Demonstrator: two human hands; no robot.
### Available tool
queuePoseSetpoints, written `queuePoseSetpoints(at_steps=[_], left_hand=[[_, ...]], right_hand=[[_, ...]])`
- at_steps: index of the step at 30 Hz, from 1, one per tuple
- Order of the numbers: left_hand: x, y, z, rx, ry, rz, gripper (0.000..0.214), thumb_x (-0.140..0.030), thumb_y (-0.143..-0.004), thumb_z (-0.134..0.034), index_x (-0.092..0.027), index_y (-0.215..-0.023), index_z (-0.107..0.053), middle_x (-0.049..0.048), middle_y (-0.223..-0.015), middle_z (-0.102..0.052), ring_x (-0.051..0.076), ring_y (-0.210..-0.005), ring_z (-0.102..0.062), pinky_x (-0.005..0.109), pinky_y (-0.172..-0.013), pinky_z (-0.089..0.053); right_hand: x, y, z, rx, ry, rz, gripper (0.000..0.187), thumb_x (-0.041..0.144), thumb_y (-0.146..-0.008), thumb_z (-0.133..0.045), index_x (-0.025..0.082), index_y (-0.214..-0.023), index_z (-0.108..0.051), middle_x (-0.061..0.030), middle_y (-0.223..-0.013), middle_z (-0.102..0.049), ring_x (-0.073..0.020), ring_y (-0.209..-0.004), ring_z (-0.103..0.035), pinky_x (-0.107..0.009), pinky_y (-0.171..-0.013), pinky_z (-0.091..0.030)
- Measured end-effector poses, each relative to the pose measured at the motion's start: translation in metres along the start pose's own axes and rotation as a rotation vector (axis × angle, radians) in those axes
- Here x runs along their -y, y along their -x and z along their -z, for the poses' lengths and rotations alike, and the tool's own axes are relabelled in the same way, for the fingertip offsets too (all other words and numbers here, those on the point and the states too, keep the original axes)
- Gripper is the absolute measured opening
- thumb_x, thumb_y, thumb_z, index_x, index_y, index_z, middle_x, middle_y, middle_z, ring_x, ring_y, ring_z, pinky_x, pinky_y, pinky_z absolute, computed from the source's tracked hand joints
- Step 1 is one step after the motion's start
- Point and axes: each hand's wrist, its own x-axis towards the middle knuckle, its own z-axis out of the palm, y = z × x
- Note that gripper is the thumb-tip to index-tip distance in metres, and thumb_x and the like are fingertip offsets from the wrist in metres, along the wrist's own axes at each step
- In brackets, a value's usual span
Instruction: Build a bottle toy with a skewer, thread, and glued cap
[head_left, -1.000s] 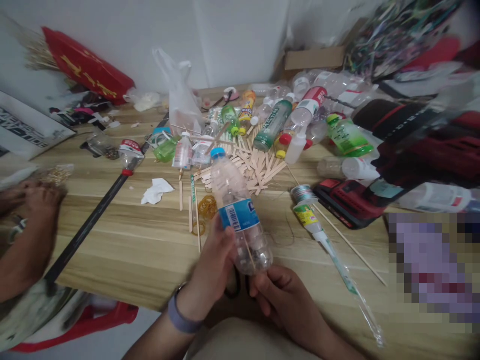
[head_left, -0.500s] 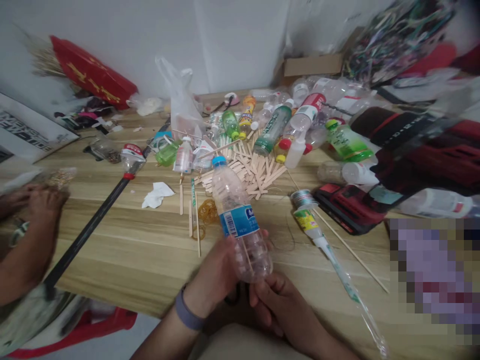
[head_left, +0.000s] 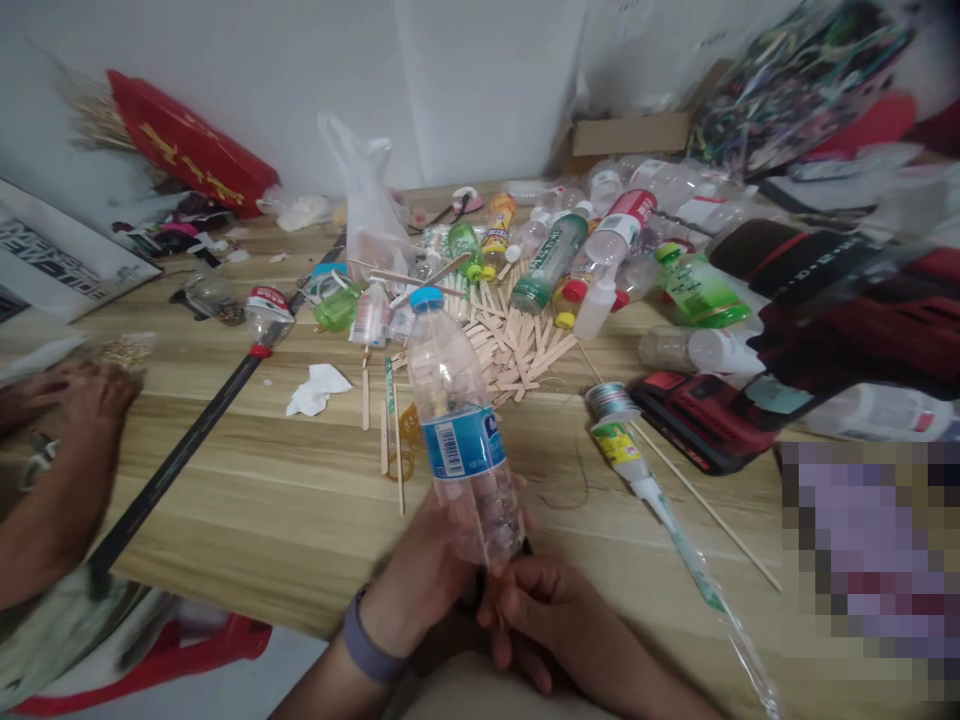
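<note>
Bottle (head_left: 459, 445), head view: clear plastic with a blue cap and blue label, in front of the person, cap leaning up and away, base down by the right hand.
Left hand (head_left: 429, 548): wraps the bottle's lower half; fingers curl behind it, mostly hidden, and a purple-grey wristband (head_left: 369, 640) circles the wrist.
Right hand (head_left: 555, 615): just below the base, thumb and forefinger pinching the lower end of a thin stick; the other fingers curl loosely.
Thin stick (head_left: 480, 520): runs along the bottle's lower part to that pinch; whether it pierces the base cannot be told.
Beyond the bottle: a heap of flat wooden sticks (head_left: 517, 345).
Left of the bottle: rubber bands (head_left: 409, 428) and, farther off, a crumpled white tissue (head_left: 319, 388).
Right side of table (head_left: 622, 560): a wire spool (head_left: 613, 400) and a red-and-black drill (head_left: 791, 340).
Far left: a co-worker's hand (head_left: 94, 400) near a long black bar (head_left: 180, 455).
</note>
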Motion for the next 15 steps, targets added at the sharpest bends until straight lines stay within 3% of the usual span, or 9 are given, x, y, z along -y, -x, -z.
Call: queuePoseSetpoints(at_steps=[2,5,7,8,11,13,15], left_hand=[[0.001,0.0,0.002,-0.031,0.02,-0.003,0.054,-0.061,-0.059,-0.084,-0.021,-0.095,-0.079,0.0024,-0.081,-0.076,0.009,-0.051,-0.057,0.02,-0.048,-0.043],[0.0,0.001,0.01,-0.083,0.03,0.002,0.05,-0.054,-0.058,-0.087,-0.022,-0.095,-0.077,0.0017,-0.092,-0.076,0.012,-0.066,-0.067,0.019,-0.051,-0.045],[-0.001,0.001,0.015,-0.092,0.02,0.017,0.047,-0.05,-0.059,-0.087,-0.024,-0.096,-0.075,0.0011,-0.097,-0.076,0.015,-0.075,-0.071,0.018,-0.049,-0.043],[-0.002,0.002,0.017,-0.082,0.013,0.02,0.046,-0.049,-0.06,-0.087,-0.024,-0.097,-0.074,0.0008,-0.098,-0.076,0.016,-0.078,-0.072,0.017,-0.047,-0.041],[-0.004,0.003,0.019,-0.018,-0.001,0.027,0.042,-0.044,-0.065,-0.084,-0.025,-0.101,-0.072,0.0006,-0.095,-0.075,0.016,-0.075,-0.072,0.017,-0.045,-0.039],[-0.005,0.005,0.019,0.008,0.003,0.015,0.041,-0.041,-0.067,-0.082,-0.025,-0.103,-0.072,0.0003,-0.093,-0.075,0.015,-0.073,-0.072,0.017,-0.046,-0.041],[-0.006,0.006,0.02,0.007,0.007,0.005,0.039,-0.041,-0.068,-0.082,-0.025,-0.101,-0.072,0.0,-0.091,-0.075,0.015,-0.073,-0.072,0.017,-0.047,-0.041]], right_hand=[[0.007,0.001,0.004,-0.035,0.053,0.002,0.063,0.079,-0.07,-0.067,0.016,-0.072,-0.06,0.001,-0.062,-0.059,-0.0051,-0.041,-0.04,-0.02,-0.04,-0.026],[0.031,0.001,0.017,-0.349,0.292,0.151,0.05,0.066,-0.081,-0.066,0.017,-0.07,-0.061,0.0023,-0.059,-0.054,-0.0089,-0.049,-0.045,-0.022,-0.047,-0.034],[0.05,-0.004,0.025,-0.641,0.49,0.33,0.036,0.053,-0.086,-0.063,0.017,-0.09,-0.066,0.0028,-0.06,-0.053,-0.0128,-0.054,-0.05,-0.025,-0.051,-0.04],[0.059,-0.008,0.028,-0.679,0.536,0.378,0.037,0.049,-0.087,-0.062,0.017,-0.105,-0.064,0.0032,-0.061,-0.053,-0.0145,-0.056,-0.053,-0.026,-0.054,-0.043],[0.076,-0.025,0.031,-0.512,0.511,0.432,0.053,0.042,-0.086,-0.059,0.017,-0.132,-0.049,-0.0012,-0.08,-0.062,-0.015,-0.06,-0.058,-0.029,-0.057,-0.049],[0.077,-0.035,0.029,-0.376,0.496,0.429,0.047,0.041,-0.086,-0.056,0.019,-0.128,-0.051,-0.0043,-0.091,-0.065,-0.0151,-0.065,-0.061,-0.03,-0.06,-0.052],[0.075,-0.039,0.026,-0.331,0.522,0.417,0.032,0.04,-0.088,-0.055,0.019,-0.111,-0.061,-0.0044,-0.087,-0.066,-0.0161,-0.07,-0.062,-0.03,-0.063,-0.053]])
